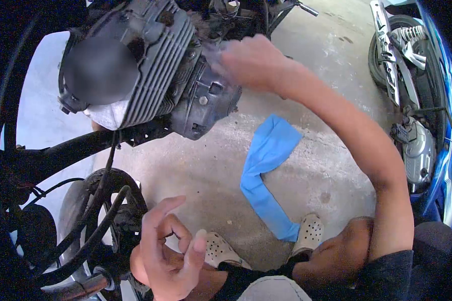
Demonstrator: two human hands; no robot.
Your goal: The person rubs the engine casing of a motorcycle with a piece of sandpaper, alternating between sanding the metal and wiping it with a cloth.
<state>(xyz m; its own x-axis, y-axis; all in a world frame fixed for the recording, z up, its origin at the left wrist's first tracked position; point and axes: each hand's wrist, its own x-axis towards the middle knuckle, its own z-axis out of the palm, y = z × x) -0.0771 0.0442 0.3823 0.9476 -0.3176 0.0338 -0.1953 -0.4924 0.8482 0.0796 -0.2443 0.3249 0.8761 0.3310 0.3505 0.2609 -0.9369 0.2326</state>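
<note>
A motorcycle engine with a finned cylinder (pixel 158 70) fills the upper left. My right hand (pixel 251 62) is at the dark engine casing (pixel 203 103) to the right of the fins, its fingers closed and blurred; whatever they hold is too smeared to name. Low in the view, my left hand (pixel 173 251) is raised with curled fingers apart and nothing between them. A blue cloth (pixel 268 175) lies folded on the concrete floor between the hands.
Another motorcycle (pixel 419 150) with blue bodywork stands along the right edge. Black hoses (pixel 93 226) and a wheel (pixel 113 183) are at the lower left. Two light perforated clogs (pixel 311 233) are on the floor near the bottom. A dark frame tube (pixel 75 148) crosses the left.
</note>
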